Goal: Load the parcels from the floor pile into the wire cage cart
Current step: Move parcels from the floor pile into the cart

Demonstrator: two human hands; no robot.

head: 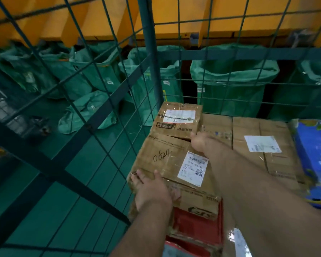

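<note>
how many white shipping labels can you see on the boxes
3: one on the small box in the back corner, one on the 0624 box, one on the box to its right. Others may be hidden.

Chutes up top, sacks lined up below!
Yellow chutes (104, 17) run across the top. Under them stands a row of green sacks (233, 78), upright with mouths open. One slumped sack (87, 110) lies on the green floor (93, 164) in front of the row. At far left is a dark shape (0, 106), too blurred to make out.
</note>
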